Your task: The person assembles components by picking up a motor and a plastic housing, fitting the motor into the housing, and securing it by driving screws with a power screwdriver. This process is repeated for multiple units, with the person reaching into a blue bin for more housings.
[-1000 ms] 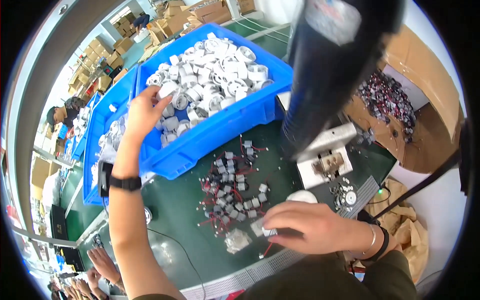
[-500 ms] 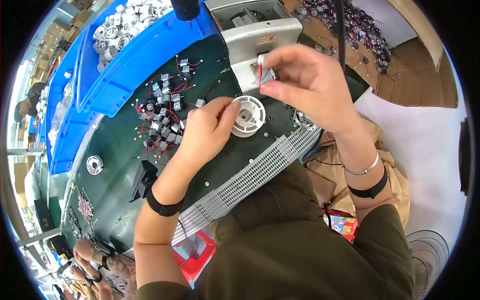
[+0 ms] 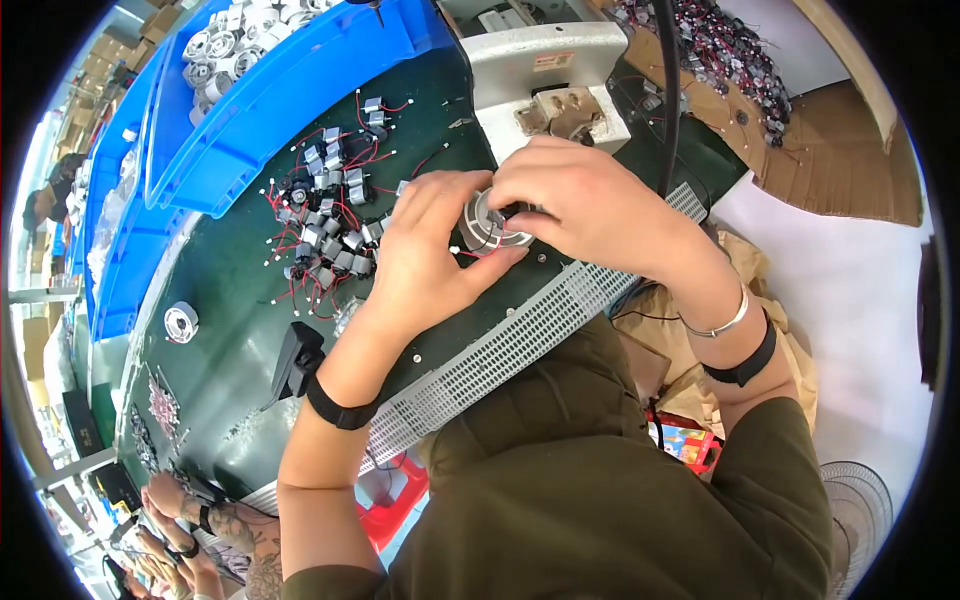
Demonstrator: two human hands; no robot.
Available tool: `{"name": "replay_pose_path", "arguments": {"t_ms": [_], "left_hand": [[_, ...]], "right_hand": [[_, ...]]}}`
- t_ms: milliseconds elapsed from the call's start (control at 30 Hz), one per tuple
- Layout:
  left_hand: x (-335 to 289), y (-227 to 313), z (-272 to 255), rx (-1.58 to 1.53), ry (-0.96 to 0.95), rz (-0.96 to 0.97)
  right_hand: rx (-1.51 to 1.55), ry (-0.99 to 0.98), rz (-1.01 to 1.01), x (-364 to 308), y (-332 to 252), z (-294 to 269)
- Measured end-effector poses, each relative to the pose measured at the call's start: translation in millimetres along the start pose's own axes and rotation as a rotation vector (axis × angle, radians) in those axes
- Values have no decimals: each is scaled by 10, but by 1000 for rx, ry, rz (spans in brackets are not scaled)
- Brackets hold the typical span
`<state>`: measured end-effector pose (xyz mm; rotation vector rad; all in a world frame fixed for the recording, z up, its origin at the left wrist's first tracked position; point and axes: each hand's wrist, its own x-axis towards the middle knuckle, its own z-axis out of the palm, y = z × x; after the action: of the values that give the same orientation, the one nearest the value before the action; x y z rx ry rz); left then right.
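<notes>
A round white plastic housing [image 3: 480,236] sits on the green table in front of me. My left hand [image 3: 430,240] wraps around its left side, thumb along the near rim. Over its right side my right hand [image 3: 560,205] pinches a small wired motor, mostly hidden by the fingers, at the housing's middle. A dark wire shows across the housing's face. To the left lies a pile of small grey motors [image 3: 335,262] with red wires. Just beyond my hands stands a grey metal machine [image 3: 545,60] with a metal fixture block [image 3: 570,112] on its base.
Blue bins [image 3: 300,100] with white housings [image 3: 225,50] stand at the far left. Another white housing [image 3: 181,322] lies on the table's left. A perforated white strip [image 3: 500,350] runs along the near edge. More wired motors [image 3: 735,60] lie on cardboard at right. A co-worker's hands [image 3: 170,500] appear lower left.
My right hand came down from beside the machine to the housing with the motor. My left hand spread further around the housing. The machine's fixture block came into sight.
</notes>
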<state>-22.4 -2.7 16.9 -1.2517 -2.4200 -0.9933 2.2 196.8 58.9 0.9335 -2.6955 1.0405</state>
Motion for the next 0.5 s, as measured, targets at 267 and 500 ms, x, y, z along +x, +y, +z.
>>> {"name": "replay_pose_path", "arguments": {"t_ms": [267, 500], "left_hand": [[-24, 15, 16, -147, 162, -42], [15, 26, 26, -143, 90, 158]], "right_hand": [[125, 414, -6, 627, -103, -604], [683, 693, -196, 1899, -155, -737]]}}
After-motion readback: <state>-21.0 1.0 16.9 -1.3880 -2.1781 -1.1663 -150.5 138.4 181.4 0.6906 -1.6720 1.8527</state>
